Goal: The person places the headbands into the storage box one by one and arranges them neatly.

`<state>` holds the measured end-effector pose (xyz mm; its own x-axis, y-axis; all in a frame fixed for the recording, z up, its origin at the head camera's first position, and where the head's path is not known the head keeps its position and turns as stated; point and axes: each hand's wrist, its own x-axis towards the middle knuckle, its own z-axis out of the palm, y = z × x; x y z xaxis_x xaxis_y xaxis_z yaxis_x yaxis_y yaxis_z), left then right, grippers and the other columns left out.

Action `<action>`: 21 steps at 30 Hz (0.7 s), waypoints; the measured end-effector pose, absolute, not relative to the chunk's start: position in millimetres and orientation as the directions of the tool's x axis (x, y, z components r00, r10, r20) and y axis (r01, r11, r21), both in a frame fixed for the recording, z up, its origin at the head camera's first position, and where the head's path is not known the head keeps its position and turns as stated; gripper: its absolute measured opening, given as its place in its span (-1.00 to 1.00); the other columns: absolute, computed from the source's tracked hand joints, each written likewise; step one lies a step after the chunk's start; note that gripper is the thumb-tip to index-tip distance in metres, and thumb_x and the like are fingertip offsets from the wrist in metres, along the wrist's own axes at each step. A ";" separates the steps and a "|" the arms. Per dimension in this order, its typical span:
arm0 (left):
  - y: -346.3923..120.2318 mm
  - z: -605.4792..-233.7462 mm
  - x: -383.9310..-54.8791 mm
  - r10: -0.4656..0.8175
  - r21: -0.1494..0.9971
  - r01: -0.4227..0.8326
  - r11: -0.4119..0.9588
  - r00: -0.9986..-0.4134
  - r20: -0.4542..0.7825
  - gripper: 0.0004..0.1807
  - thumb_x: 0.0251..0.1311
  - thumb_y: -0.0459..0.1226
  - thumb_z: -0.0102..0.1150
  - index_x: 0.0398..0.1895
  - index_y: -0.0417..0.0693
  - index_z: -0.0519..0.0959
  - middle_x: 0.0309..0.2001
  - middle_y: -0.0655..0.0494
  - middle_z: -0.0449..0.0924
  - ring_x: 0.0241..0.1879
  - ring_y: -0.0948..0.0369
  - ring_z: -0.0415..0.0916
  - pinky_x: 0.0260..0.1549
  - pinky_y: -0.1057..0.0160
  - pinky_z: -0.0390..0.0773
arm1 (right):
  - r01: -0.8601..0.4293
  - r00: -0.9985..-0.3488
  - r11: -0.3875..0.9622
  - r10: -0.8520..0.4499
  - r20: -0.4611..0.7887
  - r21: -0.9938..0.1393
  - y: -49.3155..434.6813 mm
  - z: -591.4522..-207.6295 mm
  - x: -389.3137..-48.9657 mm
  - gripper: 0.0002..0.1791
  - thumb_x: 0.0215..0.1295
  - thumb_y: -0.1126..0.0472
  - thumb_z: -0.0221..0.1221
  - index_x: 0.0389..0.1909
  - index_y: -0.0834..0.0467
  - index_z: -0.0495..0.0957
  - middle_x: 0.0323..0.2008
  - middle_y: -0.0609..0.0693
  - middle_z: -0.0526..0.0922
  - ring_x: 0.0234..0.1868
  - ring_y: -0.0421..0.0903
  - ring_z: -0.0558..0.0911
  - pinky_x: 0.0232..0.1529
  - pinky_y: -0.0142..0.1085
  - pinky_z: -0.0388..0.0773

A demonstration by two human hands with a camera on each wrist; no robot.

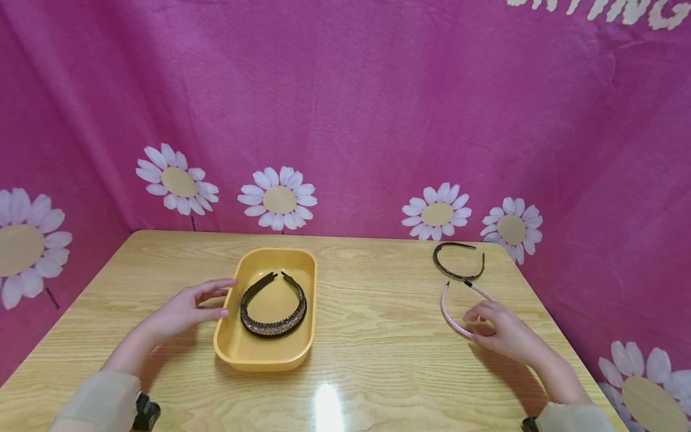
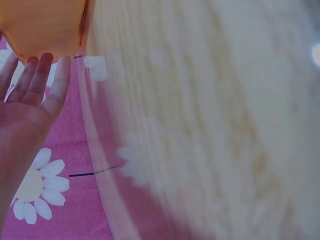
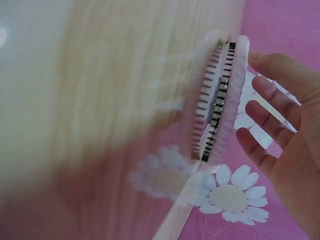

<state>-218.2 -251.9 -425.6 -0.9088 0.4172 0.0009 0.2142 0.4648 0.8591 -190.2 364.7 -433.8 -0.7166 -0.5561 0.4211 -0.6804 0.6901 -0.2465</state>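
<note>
My left hand rests its fingertips on the left rim of a yellow plastic tray, fingers loosely extended. Inside the tray lies dark, glittery, toothed headband work; whether it is one band or two stacked I cannot tell. On the right, my right hand is at a pink headband lying on the table and covers part of its curve. In the right wrist view the thumb touches or nearly touches the pink band, while the other fingers stand apart from it.
A dark toothed headband lies just behind the pink one, near the back right of the wooden table. A magenta cloth with printed white daisies hangs behind the table and along both sides.
</note>
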 end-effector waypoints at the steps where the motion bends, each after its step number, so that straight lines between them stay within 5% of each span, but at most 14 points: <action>1: -252.1 -425.8 -218.3 0.414 0.859 0.211 0.466 -0.910 -0.001 -0.30 0.15 -0.16 0.27 0.36 -0.08 0.27 0.31 -0.14 0.31 0.29 -0.13 0.24 0.24 -0.17 0.25 | -0.680 -0.720 0.689 -0.561 0.408 -0.253 366.4 -434.2 -190.0 -0.59 -0.30 0.50 0.41 -0.37 0.12 0.57 -0.34 -0.09 0.58 -0.30 -0.18 0.50 -0.37 -0.29 0.57; 10: -251.9 -425.3 -218.1 0.427 0.867 0.220 0.447 -0.904 0.009 -0.32 0.16 -0.20 0.26 0.35 -0.10 0.28 0.31 -0.18 0.31 0.28 -0.17 0.24 0.22 -0.19 0.28 | -0.610 -0.792 0.739 -0.557 0.250 -0.286 379.4 -435.7 -186.2 -0.59 -0.26 0.50 0.33 -0.36 0.04 0.52 -0.31 -0.10 0.52 -0.32 -0.26 0.54 -0.44 -0.42 0.60; 21: -252.6 -427.6 -219.8 0.410 0.871 0.190 0.452 -0.912 -0.014 -0.30 0.13 -0.17 0.28 0.35 -0.06 0.28 0.29 -0.14 0.34 0.26 -0.14 0.27 0.19 -0.13 0.34 | -0.677 -0.736 0.666 -0.630 0.249 -0.314 386.3 -437.8 -190.9 -0.50 -0.38 0.63 0.24 -0.42 0.04 0.45 -0.44 -0.19 0.48 -0.42 -0.32 0.45 -0.51 -0.45 0.47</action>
<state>-219.8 -252.6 -427.6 -0.9118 0.4104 -0.0138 0.1902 0.4521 0.8715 -190.9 386.3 -437.8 -0.7355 -0.6301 0.2490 -0.6767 0.6658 -0.3141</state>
